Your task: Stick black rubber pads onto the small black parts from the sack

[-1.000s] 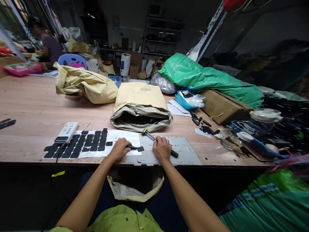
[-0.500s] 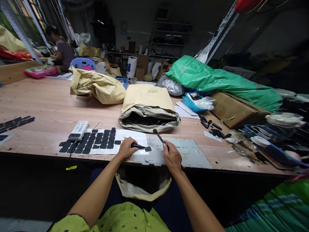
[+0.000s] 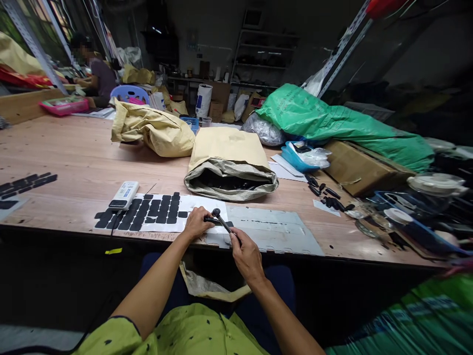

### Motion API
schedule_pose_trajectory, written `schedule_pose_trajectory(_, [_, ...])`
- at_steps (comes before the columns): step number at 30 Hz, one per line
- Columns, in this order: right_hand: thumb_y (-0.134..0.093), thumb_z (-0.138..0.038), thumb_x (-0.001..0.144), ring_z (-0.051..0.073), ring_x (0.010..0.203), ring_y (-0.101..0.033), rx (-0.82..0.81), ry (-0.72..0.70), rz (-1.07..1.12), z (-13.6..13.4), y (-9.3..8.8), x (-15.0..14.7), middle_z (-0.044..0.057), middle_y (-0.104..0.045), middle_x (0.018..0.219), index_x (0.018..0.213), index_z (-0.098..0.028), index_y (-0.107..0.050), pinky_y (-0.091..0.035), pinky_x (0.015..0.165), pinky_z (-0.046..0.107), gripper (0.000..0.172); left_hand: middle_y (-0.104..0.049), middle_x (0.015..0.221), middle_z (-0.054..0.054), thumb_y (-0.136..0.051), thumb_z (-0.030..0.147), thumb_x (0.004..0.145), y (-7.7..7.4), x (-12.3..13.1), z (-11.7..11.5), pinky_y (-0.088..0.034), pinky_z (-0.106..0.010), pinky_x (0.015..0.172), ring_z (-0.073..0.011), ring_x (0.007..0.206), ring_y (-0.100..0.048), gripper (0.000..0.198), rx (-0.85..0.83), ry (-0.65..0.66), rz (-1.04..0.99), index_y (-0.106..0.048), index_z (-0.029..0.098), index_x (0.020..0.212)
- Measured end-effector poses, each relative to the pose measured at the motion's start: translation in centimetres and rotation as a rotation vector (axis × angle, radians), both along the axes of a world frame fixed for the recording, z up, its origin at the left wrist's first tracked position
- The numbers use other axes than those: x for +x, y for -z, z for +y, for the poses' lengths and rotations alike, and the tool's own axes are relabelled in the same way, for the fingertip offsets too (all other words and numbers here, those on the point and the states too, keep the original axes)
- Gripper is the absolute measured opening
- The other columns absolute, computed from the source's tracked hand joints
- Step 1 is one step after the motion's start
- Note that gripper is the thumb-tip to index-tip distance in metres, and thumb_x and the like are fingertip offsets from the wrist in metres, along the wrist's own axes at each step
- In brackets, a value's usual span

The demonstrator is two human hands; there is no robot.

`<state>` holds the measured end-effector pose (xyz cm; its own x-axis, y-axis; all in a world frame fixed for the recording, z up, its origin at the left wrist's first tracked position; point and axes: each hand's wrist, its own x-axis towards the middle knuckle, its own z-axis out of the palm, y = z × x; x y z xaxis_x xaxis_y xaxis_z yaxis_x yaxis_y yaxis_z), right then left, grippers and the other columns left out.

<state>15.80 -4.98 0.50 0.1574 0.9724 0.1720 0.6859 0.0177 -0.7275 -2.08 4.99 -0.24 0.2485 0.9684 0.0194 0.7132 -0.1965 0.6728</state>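
On the grey board at the table's front edge, my left hand is closed on a slim black piece that lies across the board's left part. My right hand grips a black rod with a rounded head. Its head is over the slim piece, close to my left fingers; whether the two touch I cannot tell. A dark flat tab shows past the rod. Left of my hands, rows of black rounded tabs lie on a white sheet.
A white box-shaped device with a cord rests on the tabs. An open paper sack with dark contents lies behind my hands. Loose black parts are to the right. Another open sack is at my lap. A person sits far left.
My right hand has moved left with the rod, bringing its rounded head over the slim black piece. My left hand keeps its hold. The view has shifted slightly.
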Motion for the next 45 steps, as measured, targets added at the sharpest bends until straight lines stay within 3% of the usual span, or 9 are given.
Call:
schedule_pose_trajectory(3, [-0.04,-0.036,0.094,0.018,0.101,-0.066,0.035,-0.009,-0.037,-0.2,0.1,-0.4,0.005,-0.071,0.113,0.115,-0.025,-0.068,-0.05,0.088,0.029,0.036,-0.063,0.093,-0.001,-0.074,0.024,0.075,0.1,0.0,0.1,-0.043,-0.032,0.083,-0.0207,0.097,-0.053,0.011,0.003,0.005,0.02,-0.071,0.023,0.086])
schedule_pose_trajectory(7, [-0.041,-0.035,0.093,0.019,0.099,-0.066,-0.04,-0.004,-0.083,-0.3,0.7,-0.7,0.003,-0.071,0.111,0.111,-0.026,-0.068,-0.05,0.085,0.029,0.034,-0.061,0.089,0.0,-0.072,0.024,0.077,0.2,0.0,0.1,-0.042,-0.031,0.081,-0.0199,0.094,-0.052,0.006,0.015,0.018,0.027,-0.072,0.024,0.083])
schedule_pose_trajectory(14, [-0.039,-0.037,0.095,0.019,0.105,-0.065,0.011,0.042,-0.039,-0.4,0.5,0.0,0.004,-0.069,0.118,0.116,-0.025,-0.067,-0.048,0.09,0.029,0.037,-0.064,0.089,-0.001,-0.074,0.023,0.074,0.0,0.1,-0.2,-0.043,-0.032,0.083,-0.0207,0.095,-0.053,0.012,0.024,-0.013,-0.022,-0.074,0.024,0.085])
schedule_pose_trajectory(21, [-0.041,-0.036,0.094,0.018,0.103,-0.065,-0.047,0.049,-0.071,-0.7,0.5,0.8,0.002,-0.071,0.114,0.113,-0.027,-0.067,-0.048,0.087,0.028,0.034,-0.064,0.089,-0.001,-0.073,0.022,0.074,-0.1,0.0,-0.3,-0.043,-0.032,0.081,-0.0211,0.094,-0.054,0.012,0.059,-0.003,-0.028,-0.074,0.024,0.086])
schedule_pose_trajectory(26, [-0.043,-0.035,0.095,0.017,0.101,-0.062,0.05,0.126,-0.137,3.0,-0.2,2.8,0.004,-0.069,0.112,0.115,-0.024,-0.067,-0.044,0.086,0.027,0.033,-0.064,0.088,-0.001,-0.07,0.023,0.075,0.5,-0.2,0.1,-0.043,-0.033,0.081,-0.0215,0.092,-0.054,0.012,0.097,0.025,-0.026,-0.073,0.022,0.086])
schedule_pose_trajectory(31, [-0.049,-0.026,0.093,0.018,0.094,-0.056,-0.004,0.237,-0.425,8.0,0.3,5.8,0.005,-0.066,0.104,0.116,-0.024,-0.067,-0.037,0.081,0.028,0.029,-0.064,0.089,-0.002,-0.069,0.026,0.075,0.8,-0.3,0.1,-0.043,-0.035,0.081,-0.0226,0.091,-0.054,0.013,0.099,0.05,-0.031,-0.072,0.022,0.087])
schedule_pose_trajectory(37, [-0.051,-0.028,0.094,0.02,0.096,-0.05,-0.007,0.258,-0.584,9.2,1.8,6.5,0.006,-0.063,0.105,0.114,-0.026,-0.066,-0.032,0.078,0.03,0.024,-0.065,0.087,-0.003,-0.062,0.032,0.078,0.4,-0.7,0.4,-0.045,-0.037,0.08,-0.023,0.086,-0.056,0.014,0.174,0.08,-0.069,-0.067,0.021,0.087])
schedule_pose_trajectory(41, [-0.051,-0.028,0.094,0.02,0.095,-0.049,-0.003,0.268,-0.619,9.3,2.3,6.4,0.005,-0.061,0.104,0.114,-0.027,-0.063,-0.031,0.077,0.03,0.023,-0.066,0.095,-0.006,-0.049,0.039,0.091,1.3,-0.7,-3.2,-0.048,-0.037,0.081,-0.0231,0.088,-0.059,0.025,0.29,0.084,-0.222,-0.063,0.021,0.101])
schedule_pose_trajectory(45, [-0.051,-0.029,0.094,0.02,0.095,-0.048,-0.002,0.272,-0.65,9.6,2.5,6.4,0.005,-0.06,0.104,0.113,-0.026,-0.062,-0.03,0.077,0.031,0.022,-0.068,0.102,-0.006,-0.048,0.036,0.095,4.7,-0.2,-9.7,-0.049,-0.034,0.084,-0.0221,0.092,-0.062,0.025,0.303,0.371,-0.227,-0.063,0.026,0.112])
